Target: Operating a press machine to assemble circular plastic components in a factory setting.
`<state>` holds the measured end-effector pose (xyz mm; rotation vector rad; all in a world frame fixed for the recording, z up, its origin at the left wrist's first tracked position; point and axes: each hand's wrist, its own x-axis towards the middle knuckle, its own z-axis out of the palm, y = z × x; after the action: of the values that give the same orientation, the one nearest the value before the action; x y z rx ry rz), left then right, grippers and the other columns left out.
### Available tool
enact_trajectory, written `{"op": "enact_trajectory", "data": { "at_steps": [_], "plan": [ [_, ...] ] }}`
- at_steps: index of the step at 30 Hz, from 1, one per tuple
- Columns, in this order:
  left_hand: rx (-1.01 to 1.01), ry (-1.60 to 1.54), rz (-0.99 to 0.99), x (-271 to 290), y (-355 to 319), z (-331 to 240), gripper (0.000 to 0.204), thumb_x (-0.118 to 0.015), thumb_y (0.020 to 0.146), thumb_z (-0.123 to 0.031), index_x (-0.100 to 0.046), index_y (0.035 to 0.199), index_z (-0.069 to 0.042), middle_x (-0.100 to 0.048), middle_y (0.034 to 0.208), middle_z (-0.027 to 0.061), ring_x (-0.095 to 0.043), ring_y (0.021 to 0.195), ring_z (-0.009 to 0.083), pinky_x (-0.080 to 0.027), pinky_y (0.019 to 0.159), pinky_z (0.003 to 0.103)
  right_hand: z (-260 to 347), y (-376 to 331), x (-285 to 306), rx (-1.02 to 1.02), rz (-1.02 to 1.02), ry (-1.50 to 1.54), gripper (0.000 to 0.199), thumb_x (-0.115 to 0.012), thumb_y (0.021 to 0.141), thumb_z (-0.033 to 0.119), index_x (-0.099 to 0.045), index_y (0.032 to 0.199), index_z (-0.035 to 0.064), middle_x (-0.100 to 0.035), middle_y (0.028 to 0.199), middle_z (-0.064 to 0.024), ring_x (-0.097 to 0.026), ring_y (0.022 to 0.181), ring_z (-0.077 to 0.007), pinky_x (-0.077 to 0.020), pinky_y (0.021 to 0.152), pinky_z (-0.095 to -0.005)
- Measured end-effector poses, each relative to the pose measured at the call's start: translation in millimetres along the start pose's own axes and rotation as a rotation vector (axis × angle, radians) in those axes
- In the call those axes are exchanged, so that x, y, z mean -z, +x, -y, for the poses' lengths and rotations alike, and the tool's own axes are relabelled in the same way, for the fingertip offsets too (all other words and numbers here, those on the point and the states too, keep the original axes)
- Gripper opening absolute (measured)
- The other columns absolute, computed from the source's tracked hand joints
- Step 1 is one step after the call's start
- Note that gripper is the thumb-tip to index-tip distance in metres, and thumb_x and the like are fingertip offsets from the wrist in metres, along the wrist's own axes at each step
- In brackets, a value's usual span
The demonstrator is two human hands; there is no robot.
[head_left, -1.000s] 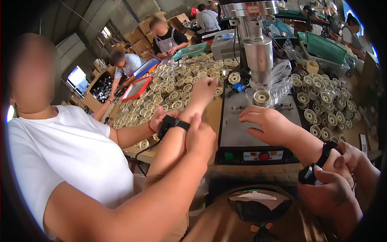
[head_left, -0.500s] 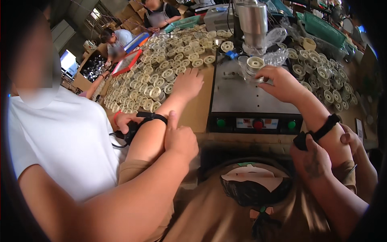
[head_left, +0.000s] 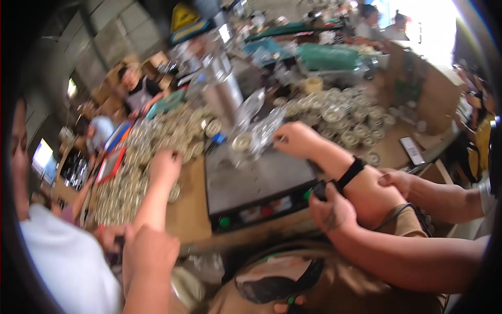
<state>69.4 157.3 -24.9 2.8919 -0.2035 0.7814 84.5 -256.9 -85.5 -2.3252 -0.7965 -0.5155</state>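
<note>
My left hand rests with curled fingers on a heap of round metal parts at the left of the bench; blur hides what it holds. My right hand, a black band on its wrist, pinches a clear plastic bag beside a round part at the back of the grey machine plate. A person in a white shirt grips my left forearm with a hand. Another person's hands hold my right forearm.
A metal press cylinder stands behind the plate, whose front panel carries green buttons. More round parts cover the bench on the right. A phone lies at the right edge. Several other workers sit at the back left.
My right hand has moved from the flat plate up to the plastic bag by the round part. My left hand has closed over the heap. The view has swung and blurred.
</note>
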Motion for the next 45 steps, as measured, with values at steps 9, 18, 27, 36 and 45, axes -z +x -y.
{"op": "enact_trajectory", "data": {
  "at_steps": [9, 18, 27, 36, 45],
  "plan": [
    [0.006, -0.264, -0.144, 10, 44, 33, 0.020, -0.064, 0.093, -0.017, -0.071, 0.095, 0.001, -0.072, 0.085, 0.0199, -0.071, 0.077, 0.0300, -0.052, 0.072, 0.039, -38, -14, 58, -0.307, -0.098, -0.014, 0.025, -0.068, 0.084, 0.027, -0.074, 0.098, 0.0069, -0.072, 0.090, -0.0176, -0.069, 0.087, -0.0393, -0.0544, 0.078, -0.0467],
    [0.003, -0.134, 0.049, -75, -45, 29, 0.019, -0.065, 0.090, -0.020, -0.071, 0.090, -0.002, -0.072, 0.087, 0.0188, -0.069, 0.084, 0.0393, -0.053, 0.075, 0.047, -40, -4, 68, -0.319, -0.235, -0.003, 0.020, -0.073, 0.083, 0.018, -0.075, 0.098, 0.0054, -0.074, 0.082, -0.0150, -0.072, 0.073, -0.0307, -0.0558, 0.069, -0.0399],
    [-0.015, -0.482, 0.181, -89, -25, -25, 0.018, -0.066, 0.096, -0.014, -0.069, 0.098, 0.003, -0.070, 0.082, 0.0078, -0.062, 0.074, 0.0152, -0.050, 0.070, 0.032, -79, 0, 86, -0.441, -0.272, -0.044, 0.025, -0.070, 0.083, 0.024, -0.076, 0.095, 0.0043, -0.072, 0.080, -0.0181, -0.071, 0.072, -0.0340, -0.0565, 0.071, -0.0411],
    [-0.042, -0.714, 0.336, -105, -43, -69, 0.015, -0.065, 0.099, -0.014, -0.069, 0.097, 0.001, -0.060, 0.076, -0.0028, -0.046, 0.066, 0.0031, -0.038, 0.060, 0.021, -96, -37, 105, -0.562, -0.324, -0.160, 0.026, -0.072, 0.082, 0.028, -0.079, 0.094, 0.0058, -0.075, 0.088, -0.0149, -0.072, 0.080, -0.0294, -0.0573, 0.076, -0.0400],
    [0.062, -0.794, 0.442, -125, -47, -53, 0.018, -0.067, 0.098, -0.016, -0.072, 0.097, 0.001, -0.065, 0.079, -0.0007, -0.056, 0.072, 0.0071, -0.045, 0.065, 0.024, -108, -26, 86, -0.573, -0.331, -0.160, 0.024, -0.069, 0.082, 0.025, -0.077, 0.095, 0.0066, -0.074, 0.088, -0.0134, -0.071, 0.080, -0.0278, -0.0572, 0.077, -0.0392]
  ]
}}
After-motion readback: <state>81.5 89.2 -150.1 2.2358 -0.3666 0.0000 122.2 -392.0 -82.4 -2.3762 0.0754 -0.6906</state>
